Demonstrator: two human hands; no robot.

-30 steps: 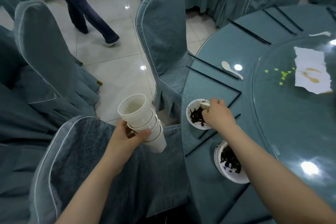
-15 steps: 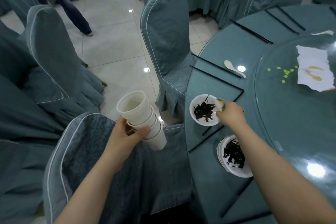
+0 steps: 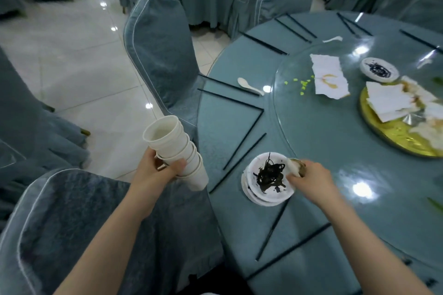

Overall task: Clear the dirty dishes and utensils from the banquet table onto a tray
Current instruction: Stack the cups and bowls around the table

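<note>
The left hand (image 3: 153, 170) gripped the nested cups (image 3: 176, 148) beside the worktop (image 3: 335, 175). The right hand (image 3: 311, 178) pinched the rim of the stacked plates (image 3: 267, 181) (seaweed scraps on top), near the worktop's edge. Stacking looked underway; lifting the pile level should follow.

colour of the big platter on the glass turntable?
Gold, the platter is partly covered by white napkins; clearest in the head view.
</note>
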